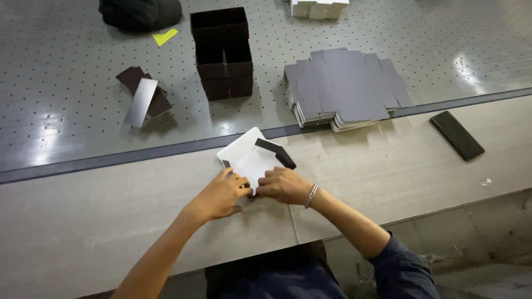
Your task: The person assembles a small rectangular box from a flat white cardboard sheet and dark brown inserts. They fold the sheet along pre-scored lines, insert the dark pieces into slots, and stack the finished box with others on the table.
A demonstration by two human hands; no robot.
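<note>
Cardboard blank (250, 158), white on its upper face with a dark flap folded up along its far right edge, lay on the pale wooden counter (388, 166) just in front of the person, its far corner reaching the dark strip where the counter met the grey perforated surface (66, 94). Both hands pressed on its near edge, side by side and almost touching each other. The left hand (220, 195) had its fingers curled down onto the blank's near left part, pinching the card. The right hand (282, 185), with a bracelet (312, 195) at the wrist, was closed on the near right part, knuckles up and fingertips tucked under or against the card; exactly how they gripped could not be told.

Beyond the blank, on the perforated surface, stood a stack of dark open boxes (223, 52), and to their right lay a stack of flat grey blanks (346, 86), white at the edges. To the left of the boxes lay a few loose dark pieces with a grey strip (143, 98) across them, and farther back a yellow scrap (164, 36) beside a black bag (139, 12). A black phone (456, 135) rested on the counter well to the right.
</note>
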